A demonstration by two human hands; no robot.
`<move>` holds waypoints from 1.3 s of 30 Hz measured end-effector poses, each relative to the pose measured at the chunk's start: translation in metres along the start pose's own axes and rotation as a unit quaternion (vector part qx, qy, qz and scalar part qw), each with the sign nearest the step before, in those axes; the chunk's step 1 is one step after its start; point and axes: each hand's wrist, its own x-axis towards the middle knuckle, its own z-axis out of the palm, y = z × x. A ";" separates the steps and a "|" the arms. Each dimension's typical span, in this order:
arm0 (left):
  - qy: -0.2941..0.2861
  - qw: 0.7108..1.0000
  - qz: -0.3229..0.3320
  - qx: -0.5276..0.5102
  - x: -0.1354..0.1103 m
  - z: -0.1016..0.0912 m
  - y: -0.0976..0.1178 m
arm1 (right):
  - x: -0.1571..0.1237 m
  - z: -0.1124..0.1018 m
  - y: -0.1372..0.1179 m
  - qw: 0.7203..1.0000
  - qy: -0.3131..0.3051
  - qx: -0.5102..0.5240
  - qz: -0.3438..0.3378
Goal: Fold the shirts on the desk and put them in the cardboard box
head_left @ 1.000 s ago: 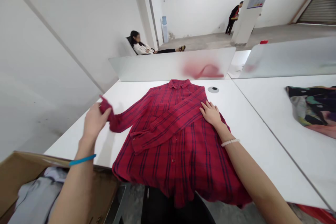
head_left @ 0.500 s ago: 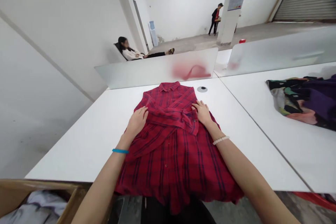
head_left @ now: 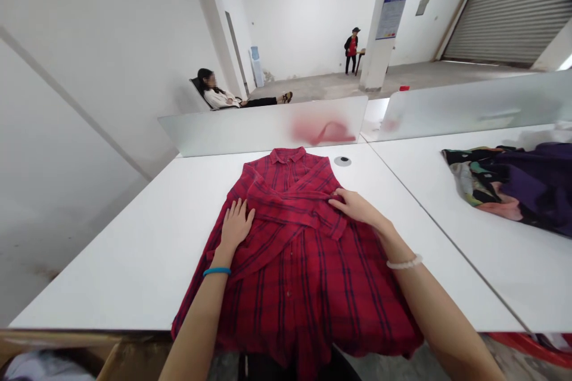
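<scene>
A red plaid shirt (head_left: 308,274) with dark stripes lies front up on the white table, its collar at the far end and its hem hanging over the near edge. Both sleeves are crossed over the chest. My left hand (head_left: 236,224) rests flat on the left side of the shirt, fingers spread, with a blue band on the wrist. At the right side, my right hand (head_left: 355,206) pinches the upper edge of a sleeve between thumb and fingers, near the cuff. A pale beaded bracelet circles that wrist.
A frosted divider (head_left: 268,125) runs along the table's back. Patterned and purple clothes (head_left: 527,184) are heaped on the right table (head_left: 429,161). A cardboard box (head_left: 111,360) with cloth stands at lower left. One person sits beyond the divider; another stands farther back.
My left hand has come nearer and flattened on the shirt. My right hand has turned inward and taken hold of the sleeve edge. The shirt's left side is spread wider.
</scene>
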 end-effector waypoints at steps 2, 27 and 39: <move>-0.001 1.000 0.001 -0.002 -0.001 -0.001 0.001 | -0.017 -0.005 -0.012 0.993 0.045 0.108 0.015; -0.011 0.998 -0.002 -0.065 -0.001 -0.005 0.001 | -0.110 0.064 -0.021 0.971 -0.026 -0.220 -0.089; 0.010 0.986 0.029 -0.166 -0.006 -0.017 -0.008 | -0.147 0.069 -0.009 0.977 0.025 -0.212 -0.023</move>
